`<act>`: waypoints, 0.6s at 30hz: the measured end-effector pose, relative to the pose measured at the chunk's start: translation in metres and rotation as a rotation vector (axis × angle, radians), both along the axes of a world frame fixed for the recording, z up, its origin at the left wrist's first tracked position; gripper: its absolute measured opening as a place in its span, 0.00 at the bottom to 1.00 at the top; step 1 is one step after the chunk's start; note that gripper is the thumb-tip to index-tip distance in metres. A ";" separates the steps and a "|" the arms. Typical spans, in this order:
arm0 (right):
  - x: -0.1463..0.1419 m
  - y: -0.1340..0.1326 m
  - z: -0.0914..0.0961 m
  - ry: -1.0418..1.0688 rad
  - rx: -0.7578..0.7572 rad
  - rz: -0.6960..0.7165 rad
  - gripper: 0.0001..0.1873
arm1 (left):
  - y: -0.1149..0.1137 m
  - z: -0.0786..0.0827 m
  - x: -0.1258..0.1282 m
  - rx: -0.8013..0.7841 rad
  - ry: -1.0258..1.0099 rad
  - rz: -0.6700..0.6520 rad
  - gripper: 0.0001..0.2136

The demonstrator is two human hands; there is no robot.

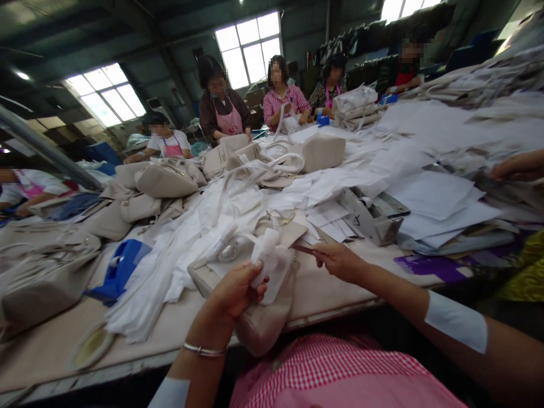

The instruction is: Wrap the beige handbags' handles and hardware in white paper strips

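My left hand (236, 290) is closed on a wad of white tissue paper (268, 263), holding it over a beige handbag (259, 317) that lies at the table's near edge. My right hand (338, 260) pinches a thin brown strip (302, 247) close to the bag's flap. A silver bangle sits on my left wrist, and a white patch is on each of my forearms.
White paper sheets (429, 195) and several beige handbags (164, 180) cover the long table (51, 345). A blue tape dispenser (120, 271) lies at the left, a grey metal tool (372, 218) at the right. Several people in aprons work along the far side. Another person's hand (516, 166) reaches in from the right.
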State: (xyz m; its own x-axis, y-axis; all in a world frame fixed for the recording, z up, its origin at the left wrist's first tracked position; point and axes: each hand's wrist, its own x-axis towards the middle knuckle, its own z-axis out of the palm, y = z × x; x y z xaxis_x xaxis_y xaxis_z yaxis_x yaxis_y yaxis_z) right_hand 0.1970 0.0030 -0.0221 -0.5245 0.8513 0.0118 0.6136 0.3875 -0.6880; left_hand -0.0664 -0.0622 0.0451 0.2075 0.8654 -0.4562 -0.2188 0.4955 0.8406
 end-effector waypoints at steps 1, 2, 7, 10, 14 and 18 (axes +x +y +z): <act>-0.003 -0.005 0.006 0.160 -0.125 0.013 0.16 | 0.000 0.000 -0.001 -0.004 -0.014 0.001 0.15; -0.008 -0.012 0.012 0.286 -0.245 0.025 0.17 | 0.000 0.000 -0.003 -0.009 -0.024 0.003 0.15; -0.036 -0.031 0.034 0.354 -0.467 0.027 0.10 | 0.003 -0.001 -0.004 -0.025 -0.045 -0.014 0.13; -0.045 -0.026 0.037 0.329 -0.471 0.006 0.11 | 0.002 0.002 -0.004 -0.039 -0.043 -0.013 0.14; -0.049 -0.017 0.043 0.262 -0.482 -0.027 0.11 | -0.002 0.005 -0.004 -0.034 -0.012 0.004 0.15; -0.048 -0.014 0.050 0.217 -0.292 -0.017 0.11 | -0.004 0.005 -0.001 0.010 0.033 0.006 0.14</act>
State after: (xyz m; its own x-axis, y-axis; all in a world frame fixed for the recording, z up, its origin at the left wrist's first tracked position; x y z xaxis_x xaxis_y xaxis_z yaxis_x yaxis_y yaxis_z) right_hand 0.1492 -0.0114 0.0280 -0.5225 0.8436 -0.1237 0.4457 0.1466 -0.8831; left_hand -0.0671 -0.0663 0.0497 0.1875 0.8710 -0.4541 -0.1938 0.4860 0.8522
